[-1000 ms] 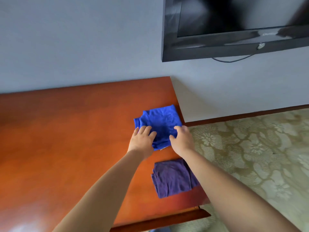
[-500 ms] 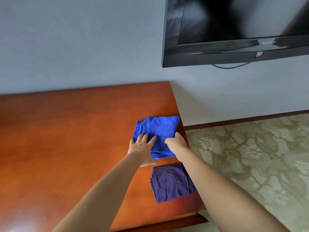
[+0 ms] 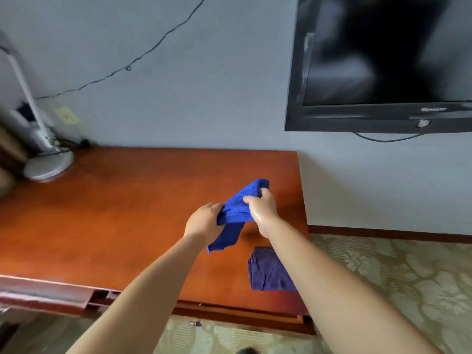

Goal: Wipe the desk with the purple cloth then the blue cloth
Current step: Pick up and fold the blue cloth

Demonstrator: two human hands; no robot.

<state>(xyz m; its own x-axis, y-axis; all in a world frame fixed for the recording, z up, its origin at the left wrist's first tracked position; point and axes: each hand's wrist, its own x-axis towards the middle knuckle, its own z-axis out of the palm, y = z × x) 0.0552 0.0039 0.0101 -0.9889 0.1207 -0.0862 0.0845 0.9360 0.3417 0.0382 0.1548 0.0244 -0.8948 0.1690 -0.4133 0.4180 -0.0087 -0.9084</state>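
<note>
Hands' grip, left hand and right hand, pinching soft bunched blue cloth above glossy desk

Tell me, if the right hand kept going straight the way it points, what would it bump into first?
The right hand points up and away, toward the far right corner of the desk. Past the blue cloth it grips, probably the grey wall; depth is hard to judge.

Polished reddish wood on the desk, smooth with a soft sheen; fuzzy matt cloth on the blue cloth and purple cloth; glossy black plastic on the television; patterned woven carpet
</note>
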